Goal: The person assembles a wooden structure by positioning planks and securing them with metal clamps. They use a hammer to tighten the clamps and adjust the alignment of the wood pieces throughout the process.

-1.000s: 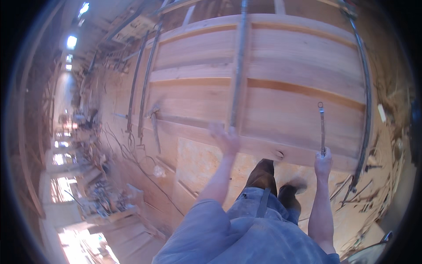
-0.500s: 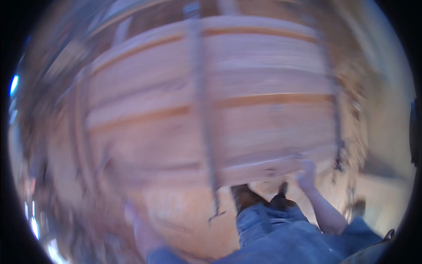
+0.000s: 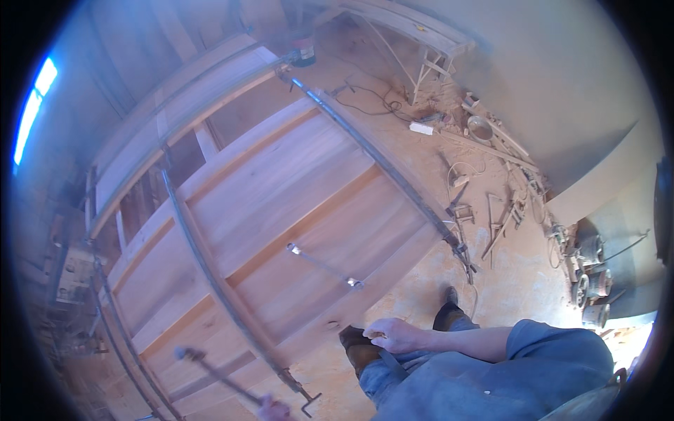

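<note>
At the lower edge, my left hand (image 3: 272, 408) is closed around the handle of a hammer (image 3: 217, 379), whose blurred head is over the panel's near left part. My right hand (image 3: 397, 335) is closed in front of my body, just off the panel's near edge; what its curled fingers hold, if anything, is hidden. A large wooden frame panel (image 3: 281, 172) lies before me, with long metal bar clamps (image 3: 203, 263) across it. A double-ended wrench (image 3: 324, 266) with shiny ends lies on the panel's near right section.
Beyond the panel stands a second clamped wooden frame (image 3: 189, 116). A workbench (image 3: 414, 31) is at the far right. Scrap wood and loose clamps (image 3: 498, 217) litter the dusty floor, with a cable (image 3: 379, 98) among them. Motor-like machines (image 3: 593, 281) sit by the right wall.
The view has turned, and the panel now lies slanted. My right hand has come away from the panel's near edge toward my body. The hammer in my left hand now shows plainly.
</note>
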Action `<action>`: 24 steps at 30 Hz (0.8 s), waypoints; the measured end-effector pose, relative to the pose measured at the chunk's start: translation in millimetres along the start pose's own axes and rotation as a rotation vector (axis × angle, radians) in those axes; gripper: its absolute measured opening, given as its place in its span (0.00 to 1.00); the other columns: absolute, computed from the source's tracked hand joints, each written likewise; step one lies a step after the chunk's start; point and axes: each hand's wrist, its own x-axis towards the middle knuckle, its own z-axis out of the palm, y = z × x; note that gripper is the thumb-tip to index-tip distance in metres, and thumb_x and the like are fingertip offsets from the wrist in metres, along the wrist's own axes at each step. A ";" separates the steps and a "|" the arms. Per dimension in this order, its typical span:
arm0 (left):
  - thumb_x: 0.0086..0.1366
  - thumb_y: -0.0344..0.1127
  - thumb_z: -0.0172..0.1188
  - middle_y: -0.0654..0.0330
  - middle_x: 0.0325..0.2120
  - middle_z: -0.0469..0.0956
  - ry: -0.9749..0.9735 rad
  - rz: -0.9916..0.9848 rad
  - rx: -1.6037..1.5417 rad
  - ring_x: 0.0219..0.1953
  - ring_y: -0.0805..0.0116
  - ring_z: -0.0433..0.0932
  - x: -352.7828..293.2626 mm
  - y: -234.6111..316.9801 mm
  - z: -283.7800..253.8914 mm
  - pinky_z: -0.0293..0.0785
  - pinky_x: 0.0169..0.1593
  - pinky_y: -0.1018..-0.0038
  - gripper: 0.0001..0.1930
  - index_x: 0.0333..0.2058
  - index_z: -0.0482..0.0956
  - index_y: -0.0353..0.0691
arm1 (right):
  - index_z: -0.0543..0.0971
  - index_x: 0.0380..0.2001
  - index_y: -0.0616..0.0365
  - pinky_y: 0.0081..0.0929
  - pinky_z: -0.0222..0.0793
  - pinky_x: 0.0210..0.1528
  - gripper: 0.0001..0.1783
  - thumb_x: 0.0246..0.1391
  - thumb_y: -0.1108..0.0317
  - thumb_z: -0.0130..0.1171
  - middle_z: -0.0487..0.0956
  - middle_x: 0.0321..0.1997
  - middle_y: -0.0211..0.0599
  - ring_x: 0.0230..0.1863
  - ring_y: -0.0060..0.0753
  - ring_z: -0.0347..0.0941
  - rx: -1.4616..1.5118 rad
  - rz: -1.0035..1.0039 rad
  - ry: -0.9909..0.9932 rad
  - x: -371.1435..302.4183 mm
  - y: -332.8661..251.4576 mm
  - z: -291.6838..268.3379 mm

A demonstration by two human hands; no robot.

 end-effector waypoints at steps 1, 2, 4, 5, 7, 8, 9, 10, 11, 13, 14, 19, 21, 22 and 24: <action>0.64 0.31 0.64 0.67 0.16 0.61 -0.099 -0.037 -0.027 0.12 0.74 0.56 -33.1 -19.5 22.7 0.51 0.18 0.72 0.11 0.28 0.68 0.45 | 0.81 0.50 0.62 0.41 0.74 0.56 0.17 0.59 0.67 0.60 0.84 0.46 0.50 0.50 0.50 0.80 0.068 -0.023 0.015 -5.2 -4.2 -11.1; 0.64 0.30 0.64 0.69 0.14 0.60 -0.175 -0.070 -0.044 0.10 0.76 0.56 -70.4 -39.9 44.6 0.51 0.16 0.73 0.12 0.26 0.68 0.45 | 0.81 0.50 0.63 0.41 0.74 0.55 0.17 0.60 0.65 0.60 0.84 0.46 0.50 0.49 0.50 0.81 0.138 -0.042 0.007 -12.5 -11.3 -28.5; 0.66 0.29 0.63 0.72 0.12 0.60 -0.444 -0.181 -0.092 0.09 0.78 0.56 -134.2 -102.2 104.4 0.51 0.15 0.75 0.13 0.25 0.68 0.47 | 0.80 0.50 0.66 0.40 0.74 0.55 0.20 0.62 0.62 0.60 0.84 0.48 0.50 0.50 0.48 0.81 0.228 -0.037 0.042 -33.9 -6.5 -67.3; 0.65 0.29 0.63 0.72 0.12 0.59 -0.509 -0.247 -0.057 0.10 0.79 0.56 -177.6 -122.1 138.5 0.51 0.15 0.75 0.13 0.25 0.68 0.47 | 0.80 0.51 0.68 0.39 0.74 0.56 0.22 0.63 0.60 0.61 0.84 0.49 0.49 0.52 0.47 0.81 0.247 -0.044 0.034 -41.4 3.6 -88.4; 0.65 0.31 0.64 0.73 0.13 0.59 -0.673 -0.436 0.000 0.11 0.79 0.56 -252.5 -168.1 194.1 0.50 0.16 0.75 0.13 0.25 0.68 0.48 | 0.78 0.57 0.65 0.37 0.74 0.58 0.25 0.64 0.59 0.62 0.83 0.54 0.46 0.56 0.44 0.81 0.426 0.015 0.048 -69.6 28.4 -135.7; 0.65 0.32 0.65 0.73 0.13 0.59 -0.771 -0.526 0.004 0.12 0.79 0.57 -284.7 -190.6 215.0 0.50 0.17 0.75 0.13 0.26 0.69 0.48 | 0.77 0.58 0.65 0.37 0.75 0.55 0.26 0.65 0.58 0.61 0.83 0.53 0.45 0.53 0.46 0.81 0.559 0.094 -0.021 -82.9 48.2 -167.4; 0.65 0.33 0.64 0.73 0.14 0.58 -0.825 -0.561 0.085 0.13 0.78 0.57 -319.1 -204.7 234.4 0.51 0.17 0.75 0.13 0.26 0.69 0.49 | 0.75 0.60 0.65 0.38 0.76 0.52 0.26 0.66 0.57 0.60 0.83 0.52 0.44 0.51 0.47 0.81 0.692 0.159 -0.089 -94.5 63.7 -194.1; 0.66 0.35 0.64 0.74 0.14 0.58 -0.885 -0.583 0.156 0.13 0.78 0.58 -348.8 -214.1 256.1 0.52 0.18 0.75 0.13 0.26 0.69 0.49 | 0.74 0.61 0.63 0.37 0.76 0.48 0.25 0.67 0.58 0.58 0.83 0.49 0.43 0.46 0.44 0.80 1.077 0.169 -0.061 -113.6 70.1 -219.0; 0.67 0.35 0.64 0.73 0.14 0.58 -0.944 -0.644 0.175 0.13 0.78 0.59 -377.4 -223.2 271.6 0.52 0.18 0.75 0.12 0.27 0.69 0.49 | 0.72 0.62 0.61 0.36 0.75 0.45 0.24 0.68 0.59 0.56 0.82 0.45 0.41 0.41 0.41 0.79 1.458 0.201 -0.042 -135.9 78.1 -241.5; 0.68 0.36 0.64 0.72 0.14 0.59 -1.069 -0.781 0.208 0.14 0.78 0.59 -424.2 -239.4 301.8 0.53 0.18 0.75 0.12 0.29 0.69 0.48 | 0.72 0.55 0.60 0.33 0.74 0.36 0.19 0.69 0.61 0.56 0.80 0.38 0.38 0.33 0.34 0.77 1.644 0.187 0.121 -165.9 90.5 -287.3; 0.68 0.37 0.64 0.72 0.14 0.58 -1.087 -0.806 0.199 0.13 0.78 0.58 -438.1 -253.0 314.8 0.52 0.18 0.75 0.12 0.29 0.69 0.48 | 0.72 0.52 0.60 0.31 0.74 0.32 0.16 0.69 0.62 0.55 0.79 0.34 0.36 0.29 0.31 0.76 1.734 0.199 0.226 -178.4 102.1 -306.5; 0.70 0.41 0.64 0.72 0.13 0.55 -1.143 -1.041 0.040 0.12 0.78 0.53 -465.1 -316.9 383.4 0.53 0.17 0.74 0.12 0.33 0.70 0.46 | 0.70 0.37 0.53 0.29 0.66 0.24 0.08 0.68 0.63 0.56 0.71 0.25 0.30 0.20 0.24 0.68 1.605 0.174 0.258 -189.2 180.6 -381.2; 0.72 0.41 0.62 0.69 0.15 0.62 -1.214 -1.087 -0.043 0.13 0.76 0.61 -462.9 -337.2 406.9 0.60 0.19 0.74 0.11 0.37 0.72 0.44 | 0.69 0.32 0.50 0.26 0.63 0.22 0.09 0.67 0.65 0.56 0.69 0.23 0.26 0.18 0.22 0.65 1.497 0.242 0.289 -176.6 173.5 -412.7; 0.72 0.42 0.61 0.68 0.15 0.66 -1.253 -1.092 -0.102 0.14 0.75 0.64 -461.1 -343.8 422.2 0.63 0.19 0.74 0.11 0.39 0.73 0.42 | 0.68 0.31 0.50 0.25 0.63 0.21 0.09 0.67 0.65 0.55 0.68 0.22 0.24 0.18 0.21 0.65 1.501 0.257 0.282 -168.8 180.2 -428.5; 0.74 0.42 0.60 0.63 0.22 0.74 -1.262 -0.888 0.005 0.19 0.72 0.73 -472.9 -336.4 460.8 0.70 0.24 0.75 0.13 0.46 0.74 0.39 | 0.68 0.30 0.48 0.24 0.61 0.21 0.09 0.66 0.66 0.55 0.66 0.21 0.22 0.17 0.19 0.63 1.504 0.283 0.222 -147.8 200.0 -468.1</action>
